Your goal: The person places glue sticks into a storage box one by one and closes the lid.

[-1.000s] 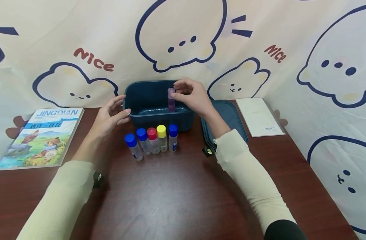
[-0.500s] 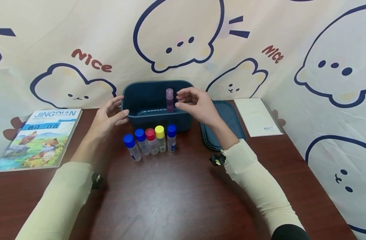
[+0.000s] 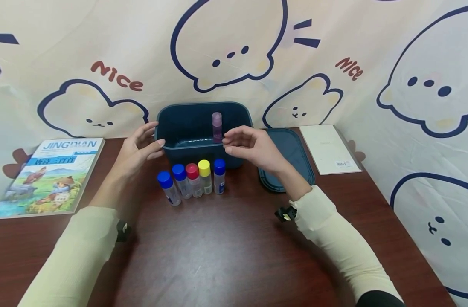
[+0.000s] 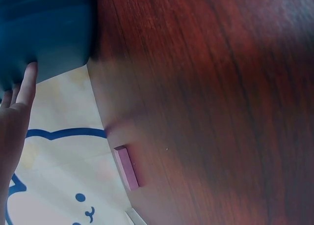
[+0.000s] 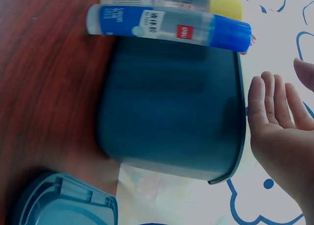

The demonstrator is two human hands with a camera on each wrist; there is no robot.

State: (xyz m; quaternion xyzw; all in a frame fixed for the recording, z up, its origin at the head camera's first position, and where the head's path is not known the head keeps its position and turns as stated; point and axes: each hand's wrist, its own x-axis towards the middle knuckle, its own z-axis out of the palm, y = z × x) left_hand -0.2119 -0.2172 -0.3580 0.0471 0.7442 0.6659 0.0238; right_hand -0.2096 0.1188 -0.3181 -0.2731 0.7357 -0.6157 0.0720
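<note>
A dark blue plastic bin stands against the back wall. Inside it, a purple glue bottle is upright near the front right. My left hand rests against the bin's left end, fingertips touching its outer wall in the left wrist view. Over the bin's front right rim hovers my right hand, fingers loosely extended and holding nothing. Before the bin several clear glue bottles stand in a row, with blue, red and yellow caps; the rightmost blue-capped bottle shows its label in the right wrist view.
The bin's blue lid lies on the table at its right, partly behind my forearm. Beyond it is a white book. A colourful book lies at left. A pink bar lies by the wall.
My right hand has let go of the purple glue bottle and drawn back toward me and to the right. The bottle stays standing in the bin; my left hand keeps its place.
</note>
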